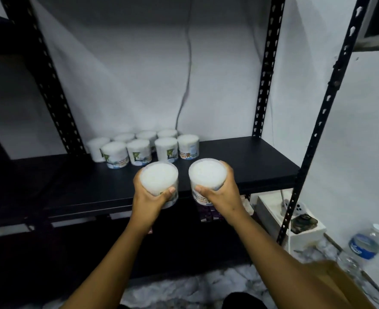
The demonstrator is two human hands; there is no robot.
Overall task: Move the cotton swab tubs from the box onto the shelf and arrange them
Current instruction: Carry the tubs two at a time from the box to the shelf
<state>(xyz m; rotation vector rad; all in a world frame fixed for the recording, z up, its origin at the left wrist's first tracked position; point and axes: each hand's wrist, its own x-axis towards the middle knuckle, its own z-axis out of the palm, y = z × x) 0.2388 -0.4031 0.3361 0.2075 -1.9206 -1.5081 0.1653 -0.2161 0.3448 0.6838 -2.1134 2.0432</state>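
The left hand (149, 197) holds one round clear plastic tub of white cotton swabs (159, 182) and the right hand (222, 192) another like it (207, 180), each grip curled round the tub's side with the thumb at the near wall, keeping both upright. They hover side by side above the near edge of the black metal shelf (239, 161), likely to be set down together. The cluster of matching tubs (144, 147) stands in rows at the far left, so these probably extend it.

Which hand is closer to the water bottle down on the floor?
Right. The right hand holds a tub at the shelf front, up-left of the water bottle; the left hand holds another tub farther left.
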